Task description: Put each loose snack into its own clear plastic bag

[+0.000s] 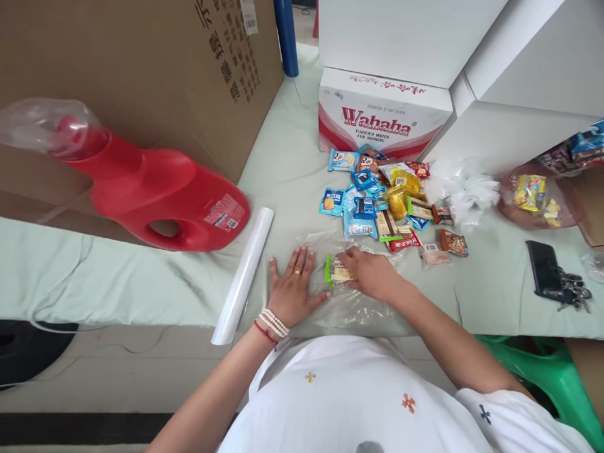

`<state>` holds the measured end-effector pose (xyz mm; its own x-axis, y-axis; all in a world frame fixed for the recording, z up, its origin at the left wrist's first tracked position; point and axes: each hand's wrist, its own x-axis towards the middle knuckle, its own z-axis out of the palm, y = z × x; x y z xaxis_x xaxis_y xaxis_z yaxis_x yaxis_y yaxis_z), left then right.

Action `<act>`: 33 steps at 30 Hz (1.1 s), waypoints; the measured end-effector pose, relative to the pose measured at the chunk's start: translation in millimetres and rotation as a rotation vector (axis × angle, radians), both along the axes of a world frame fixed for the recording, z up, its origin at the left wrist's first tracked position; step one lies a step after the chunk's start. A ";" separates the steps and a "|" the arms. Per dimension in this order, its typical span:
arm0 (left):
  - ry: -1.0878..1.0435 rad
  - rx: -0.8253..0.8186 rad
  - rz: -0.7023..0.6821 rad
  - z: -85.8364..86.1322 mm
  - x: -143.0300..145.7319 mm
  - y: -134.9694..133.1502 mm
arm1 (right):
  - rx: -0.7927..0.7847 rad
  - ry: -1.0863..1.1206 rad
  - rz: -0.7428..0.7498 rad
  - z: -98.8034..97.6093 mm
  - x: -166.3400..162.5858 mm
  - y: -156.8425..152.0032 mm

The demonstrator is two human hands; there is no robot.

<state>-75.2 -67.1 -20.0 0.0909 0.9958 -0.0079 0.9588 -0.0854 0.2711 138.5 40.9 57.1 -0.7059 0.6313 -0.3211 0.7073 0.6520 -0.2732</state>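
At the near edge of the table (pixel 141 296), which is covered in pale green cloth, the left hand (pixel 292 289) lies flat, palm down. Its fingers are spread and its grip is released, pressing on the left side of a clear plastic bag (pixel 352 308). The bag lies spread just inside that edge. The right hand (pixel 372 274) rests on the bag beside it, its grip closed over the right end of a green-edged snack packet (pixel 336 270). The thumb is hidden. The packet lies near the middle of the near edge, between the two hands, at the bag's mouth; I cannot tell whether it is inside the film or on top of it.

Just left of the left hand, a white roll (pixel 243 277) lies at a slant with its lower end past the near edge. Left of the roll, the cloth is bare along that edge. Toward the right edge, well apart from the hands, lie a black phone (pixel 542 267) and keys (pixel 573 290), with open cloth between.

Beyond the hands, a pile of snack packets (pixel 377 201) lies loose at mid-table, with a cookie packet (pixel 453 243) at its right fringe. Near it are crumpled white plastic (pixel 467 189) and a clear bag of snacks (pixel 538 201). To the left, a red detergent jug (pixel 160 195) lies on its side against a cardboard box (pixel 141 63).

At the far side stand a Wahaha carton (pixel 382 116) and white boxes (pixel 519 94), which close off that edge. A green stool (pixel 542 371) shows below the table on the right.
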 end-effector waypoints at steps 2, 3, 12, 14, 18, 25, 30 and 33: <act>0.000 0.068 0.028 0.9 -7.6 -10.8 | -0.003 0.123 -0.022 1.9 20.1 -5.4; -0.008 0.114 0.017 2.2 -10.9 -17.5 | -0.009 0.211 -0.030 3.9 35.3 -10.2; -0.289 0.064 -0.534 6.5 -18.3 -45.1 | 0.089 0.443 -0.105 -53.9 130.7 -93.1; -0.304 0.086 -0.466 5.4 -22.4 -46.9 | 0.067 0.510 -0.155 -59.7 130.8 -103.9; -0.355 0.139 -0.401 12.6 -32.8 -57.3 | -0.182 0.621 -0.158 -33.2 125.1 -105.0; -0.314 0.172 -0.017 17.8 -24.0 -31.6 | -0.221 0.617 -0.349 -10.7 106.6 -37.7; -0.487 0.111 0.206 11.8 -10.6 9.2 | -0.058 0.210 -0.346 -30.8 92.1 10.1; -0.681 0.133 0.410 12.2 -10.5 19.4 | 0.170 0.180 -0.329 -19.3 83.8 8.0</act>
<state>-85.8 -47.7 -7.7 -0.3399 0.9397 0.0382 0.5489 0.1653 0.8194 222.3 48.9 37.7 -0.4933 0.8659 -0.0830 0.8362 0.4457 -0.3196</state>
